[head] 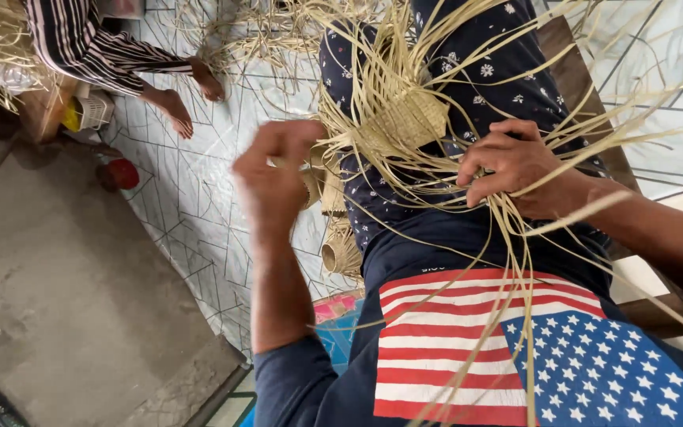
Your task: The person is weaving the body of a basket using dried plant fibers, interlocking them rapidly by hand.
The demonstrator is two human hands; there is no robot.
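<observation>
Left hand (274,178) clenched, pulling strips taut beside woven basket (405,122); right hand (511,162) gripping strips (507,237) just below, steadying.

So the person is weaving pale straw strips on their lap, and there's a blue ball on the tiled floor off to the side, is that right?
Not quite: in the head view the ball on the tiled floor is red, not blue. The rest holds: both hands, left and right, work pale straw strips on the lap.
</observation>
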